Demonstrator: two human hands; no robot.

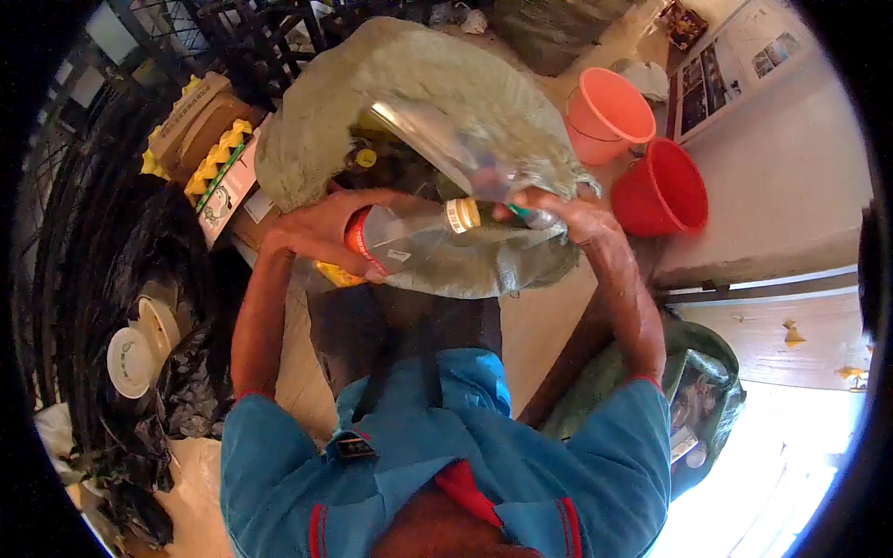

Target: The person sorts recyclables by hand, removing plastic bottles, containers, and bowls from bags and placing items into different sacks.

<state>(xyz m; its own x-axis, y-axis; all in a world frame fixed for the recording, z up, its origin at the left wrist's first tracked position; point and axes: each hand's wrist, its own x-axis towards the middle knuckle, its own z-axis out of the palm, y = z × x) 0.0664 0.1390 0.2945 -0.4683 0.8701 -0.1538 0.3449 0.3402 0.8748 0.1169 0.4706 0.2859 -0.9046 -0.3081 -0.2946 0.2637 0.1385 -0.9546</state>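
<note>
My left hand (327, 231) is wrapped around the lower end of a clear plastic bottle (409, 228) with a red band and a pale yellow, printed cap. My right hand (569, 214) is closed round the neck end of a second clear plastic bottle (437, 144), blurred by motion, with a bit of green by the fingers. Both bottles are over the mouth of a large grey-green woven sack (372, 70), whose near rim lies beneath my hands. Inside the dark opening shows a yellow bottle cap (366, 158). Something yellow sticks out under my left hand.
Right of the sack stand a pink bucket (609, 107) and a red bucket (659, 189). A green sack (693, 363) with plastic items is at my right side. Flattened cardboard (191, 121), black plastic bags (195, 381) and a white round tub (132, 361) lie to the left.
</note>
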